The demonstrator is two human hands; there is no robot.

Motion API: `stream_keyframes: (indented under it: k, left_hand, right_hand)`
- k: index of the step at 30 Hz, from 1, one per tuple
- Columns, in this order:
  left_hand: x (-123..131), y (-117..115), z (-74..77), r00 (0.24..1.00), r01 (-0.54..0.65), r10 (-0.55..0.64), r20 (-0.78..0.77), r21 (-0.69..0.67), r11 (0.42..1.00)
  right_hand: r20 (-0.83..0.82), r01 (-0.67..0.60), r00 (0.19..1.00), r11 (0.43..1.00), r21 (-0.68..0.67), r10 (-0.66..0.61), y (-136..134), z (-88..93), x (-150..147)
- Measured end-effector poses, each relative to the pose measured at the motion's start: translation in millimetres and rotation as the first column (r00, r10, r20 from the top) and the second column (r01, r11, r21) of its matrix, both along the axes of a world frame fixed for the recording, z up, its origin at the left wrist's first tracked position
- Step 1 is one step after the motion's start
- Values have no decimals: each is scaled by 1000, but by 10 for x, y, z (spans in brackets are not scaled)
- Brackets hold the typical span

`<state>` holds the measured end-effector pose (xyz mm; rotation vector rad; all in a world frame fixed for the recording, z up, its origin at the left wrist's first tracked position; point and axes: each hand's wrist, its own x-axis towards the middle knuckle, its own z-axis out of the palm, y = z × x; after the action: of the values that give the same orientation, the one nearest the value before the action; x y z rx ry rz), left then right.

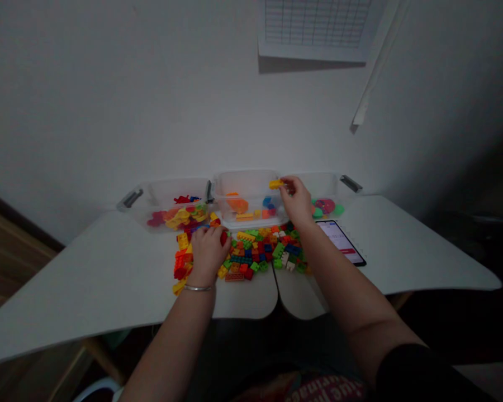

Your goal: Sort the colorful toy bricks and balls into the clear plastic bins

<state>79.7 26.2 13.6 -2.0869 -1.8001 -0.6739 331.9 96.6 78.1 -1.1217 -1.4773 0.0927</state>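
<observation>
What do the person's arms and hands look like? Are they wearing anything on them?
Both hands are bare, with no gloves. The left hand has a thin, silvery bracelet around its wrist. The right hand has nothing on its wrist that I can see. Farther up the right arm is a dark sleeve; no left sleeve shows.

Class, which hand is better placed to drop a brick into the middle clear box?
Probably the right hand: it holds a yellow brick up by the middle box, while the left hand is down at the brick pile.
</observation>
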Motion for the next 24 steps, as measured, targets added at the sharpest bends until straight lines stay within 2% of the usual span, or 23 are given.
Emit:
stream_keyframes:
  k: [5, 9, 14, 18, 24]
  left_hand:
    - [-9, 9, 13, 999, 14, -14, 40, -4, 1000]
    - [3, 9, 40, 995, 63, -61, 82, -23, 998]
    - [9, 17, 46, 970, 146, -139, 198, -21, 989]
    - [1, 32, 28, 919, 196, -197, 341, 39, 980]
    - [3, 36, 4, 852, 181, -224, 472, 134, 974]
  right_hand:
    - [237, 78, 970, 991, -106, -51, 90, -17, -17]
    - [371, 129, 924, 989, -73, -93, 55, -38, -58]
    - [410, 110, 909, 993, -53, -78, 45, -75, -62]
    - [394, 78, 918, 996, -46, -53, 68, -101, -52]
    - [388, 22, 922, 999, -33, -7, 34, -61, -33]
